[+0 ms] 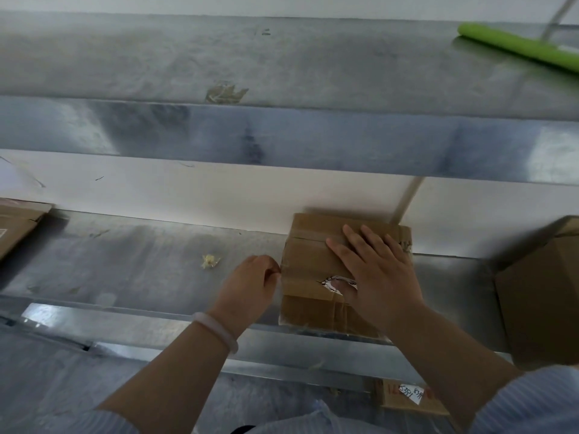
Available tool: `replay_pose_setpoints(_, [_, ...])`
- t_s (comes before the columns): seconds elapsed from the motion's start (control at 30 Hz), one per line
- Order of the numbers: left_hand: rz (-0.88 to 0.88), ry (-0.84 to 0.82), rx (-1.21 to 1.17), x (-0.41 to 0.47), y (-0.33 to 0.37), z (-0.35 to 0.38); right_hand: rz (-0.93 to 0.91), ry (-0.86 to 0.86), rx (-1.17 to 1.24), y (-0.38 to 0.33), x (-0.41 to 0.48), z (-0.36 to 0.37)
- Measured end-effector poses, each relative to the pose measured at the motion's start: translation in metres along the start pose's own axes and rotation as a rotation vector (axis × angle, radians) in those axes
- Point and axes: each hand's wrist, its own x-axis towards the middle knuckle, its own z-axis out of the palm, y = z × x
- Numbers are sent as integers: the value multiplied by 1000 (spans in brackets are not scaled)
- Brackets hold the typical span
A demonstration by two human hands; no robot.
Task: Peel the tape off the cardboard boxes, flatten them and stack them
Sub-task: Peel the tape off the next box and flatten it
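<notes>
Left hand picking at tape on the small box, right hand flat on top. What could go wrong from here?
1. The small box sits near the front edge of the shelf. If the left hand tugs the tape sideways, it may drag the box off, as the right hand only presses flat on top.
2. The tape could tear short, leaving strips stuck.
</notes>
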Motion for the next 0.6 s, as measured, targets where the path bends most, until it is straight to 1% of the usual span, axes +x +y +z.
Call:
replay_pose_setpoints(0.2, [-48,-49,-79,2,1,3,4,-8,-6,0,0,-1])
replay_pose_setpoints(0.3, [-109,-105,-216,1,2,2,7,-13,1,0,0,-1])
replay_pose_setpoints(0.37, [-173,-129,-357,-1,0,2,7,-21,6,0,0,0])
replay_pose_setpoints(0.43, [-243,-82,-538,-5,-3,4,6,-22,4,0,0,0])
replay_pose_setpoints(0.5, [-288,-15,-640,-9,-1,5,6,-26,1,0,0,0])
replay_pose_setpoints(0.6, [-242,60,-521,-16,8,9,7,-32,0,0,-1,0])
